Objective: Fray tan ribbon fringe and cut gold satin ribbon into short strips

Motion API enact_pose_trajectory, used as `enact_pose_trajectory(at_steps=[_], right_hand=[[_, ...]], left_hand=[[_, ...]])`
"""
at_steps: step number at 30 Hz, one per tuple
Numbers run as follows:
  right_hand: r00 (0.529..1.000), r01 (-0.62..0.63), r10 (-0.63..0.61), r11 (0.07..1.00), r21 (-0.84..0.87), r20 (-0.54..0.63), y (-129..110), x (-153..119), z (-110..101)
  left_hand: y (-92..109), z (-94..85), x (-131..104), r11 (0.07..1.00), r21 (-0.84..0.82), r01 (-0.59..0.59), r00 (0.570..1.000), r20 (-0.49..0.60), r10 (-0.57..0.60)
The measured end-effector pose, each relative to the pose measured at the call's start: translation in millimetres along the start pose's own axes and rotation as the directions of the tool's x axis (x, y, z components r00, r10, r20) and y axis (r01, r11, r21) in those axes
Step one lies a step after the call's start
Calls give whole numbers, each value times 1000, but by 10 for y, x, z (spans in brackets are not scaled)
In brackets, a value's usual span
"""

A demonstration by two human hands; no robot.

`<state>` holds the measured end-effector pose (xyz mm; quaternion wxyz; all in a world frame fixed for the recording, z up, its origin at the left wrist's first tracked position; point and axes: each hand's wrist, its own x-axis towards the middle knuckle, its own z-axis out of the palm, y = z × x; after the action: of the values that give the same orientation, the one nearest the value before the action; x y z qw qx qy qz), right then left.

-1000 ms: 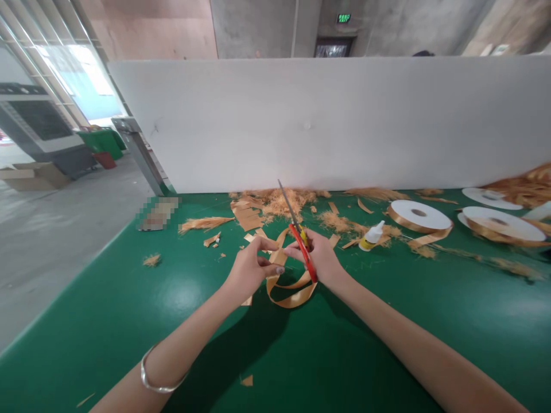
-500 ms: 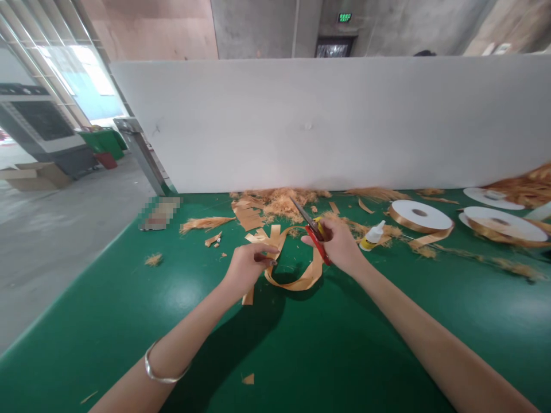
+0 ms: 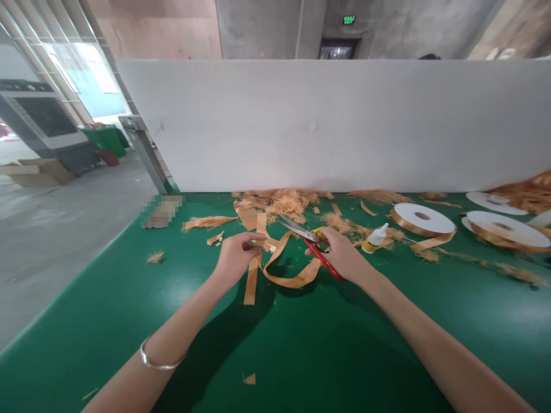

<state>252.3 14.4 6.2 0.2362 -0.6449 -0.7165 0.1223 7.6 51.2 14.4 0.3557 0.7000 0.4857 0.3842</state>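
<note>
My left hand [image 3: 238, 255] pinches a gold ribbon [image 3: 297, 281] between thumb and fingertips, over the green table. From the pinch, the ribbon curls out in a loose loop toward my right hand. Flat ribbon strips [image 3: 250, 287] cross under and beside my left fingers. In my right hand [image 3: 341, 252] is a pair of scissors [image 3: 321, 257] with red and yellow handles. Their blades point left and away from me, above the loop's far side. Whether the blades touch the ribbon, I cannot tell.
A small glue bottle [image 3: 375, 238] leans right of my right hand. Ribbon spools [image 3: 424, 218] lie farther right. Frayed tan fibre [image 3: 290, 203] and scraps line the white board [image 3: 310, 126] at the back. A blurred flat object [image 3: 162, 212] lies back left.
The scissors have swung lower, their blades now pointing more to the left. My left hand has shifted a little left with the ribbon. The loop's far side looks shorter and more open.
</note>
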Motion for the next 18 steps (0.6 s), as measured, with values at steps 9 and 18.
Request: enact_pose_trajectory(at_steps=[9, 18], right_hand=[[957, 227, -163, 935, -272, 240, 138, -23, -26], [917, 296, -226, 938, -182, 328, 79, -34, 14]], left_hand=[[-22, -112, 37, 999, 39, -22, 997, 77, 19], [-79, -90, 32, 990, -94, -108, 965, 230, 128]])
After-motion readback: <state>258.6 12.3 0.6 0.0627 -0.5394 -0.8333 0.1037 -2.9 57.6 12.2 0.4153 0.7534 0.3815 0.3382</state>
